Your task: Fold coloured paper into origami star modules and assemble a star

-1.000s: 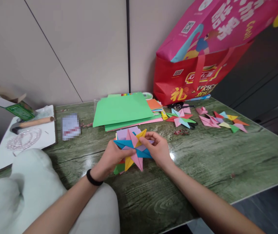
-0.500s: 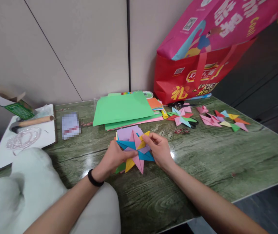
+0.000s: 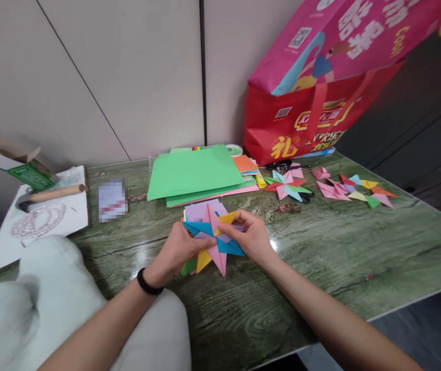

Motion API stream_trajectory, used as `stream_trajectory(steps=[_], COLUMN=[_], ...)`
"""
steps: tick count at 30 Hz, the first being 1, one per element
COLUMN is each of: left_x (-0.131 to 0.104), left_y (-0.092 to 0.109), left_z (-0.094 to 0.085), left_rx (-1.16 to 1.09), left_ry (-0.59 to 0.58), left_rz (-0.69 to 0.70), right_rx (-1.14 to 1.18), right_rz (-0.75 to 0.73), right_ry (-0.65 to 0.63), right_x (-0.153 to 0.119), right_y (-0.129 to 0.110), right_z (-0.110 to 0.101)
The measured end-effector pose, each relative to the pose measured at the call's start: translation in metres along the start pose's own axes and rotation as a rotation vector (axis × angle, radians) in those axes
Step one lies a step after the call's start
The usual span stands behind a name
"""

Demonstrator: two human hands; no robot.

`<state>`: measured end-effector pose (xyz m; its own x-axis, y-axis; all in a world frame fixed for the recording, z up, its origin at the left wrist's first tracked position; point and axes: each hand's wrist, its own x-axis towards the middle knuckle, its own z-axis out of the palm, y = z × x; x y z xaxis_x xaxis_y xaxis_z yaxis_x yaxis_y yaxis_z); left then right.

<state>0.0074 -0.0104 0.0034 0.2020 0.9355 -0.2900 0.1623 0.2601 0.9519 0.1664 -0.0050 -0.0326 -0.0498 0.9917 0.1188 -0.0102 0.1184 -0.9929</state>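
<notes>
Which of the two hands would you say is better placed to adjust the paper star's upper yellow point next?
Probably the right hand: its thumb and fingers are at the upper yellow point, while the left hand holds the paper star from the opposite side, thumb near the centre.

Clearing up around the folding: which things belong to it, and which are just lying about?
Likely belonging:
- eight-pointed paper star, held by left hand and right hand
- purple paper behind it
- green paper sheets

Apparently just lying about:
- wooden-handled tool
- beaded strands
- green-and-white box
- red carrier bag
</notes>
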Motion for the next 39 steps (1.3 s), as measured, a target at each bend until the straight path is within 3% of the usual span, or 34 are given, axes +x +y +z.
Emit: stream_trajectory(steps=[4,12,22,29,35,39], left_x=[0.0012,0.0032,0.0043,0.0047,0.0044,0.0057], left_y=[-0.0029,-0.0019,-0.0017,0.0017,0.0001,-0.0040], left_z=[-0.0018,-0.0045,-0.0070,-0.0071,-0.0072,-0.0078], left_rx=[-0.021,0.017,0.009,-0.038,-0.045,-0.010], left_ry=[-0.022,-0.027,-0.040,0.025,-0.053,-0.046], left_rz=[0.027,-0.015,-0.092,-0.073,-0.002,0.030], right_rx=[0.048,0.025,0.279,0.331,0.307,0.269], right_rz=[0.048,0.136,0.327,0.376,0.328,0.305], right_ry=[-0.007,-0.199,-0.185,-0.287,-0.209,-0.180], right_x=[0.0016,0.0033,-0.0004,-0.0001,-0.0019,-0.0029], right_y=[-0.0019,-0.0049,0.0033,0.0032,0.0002,-0.0018], right_z=[-0.0015,-0.0046,0.0014,-0.0016,0.0028,0.0045])
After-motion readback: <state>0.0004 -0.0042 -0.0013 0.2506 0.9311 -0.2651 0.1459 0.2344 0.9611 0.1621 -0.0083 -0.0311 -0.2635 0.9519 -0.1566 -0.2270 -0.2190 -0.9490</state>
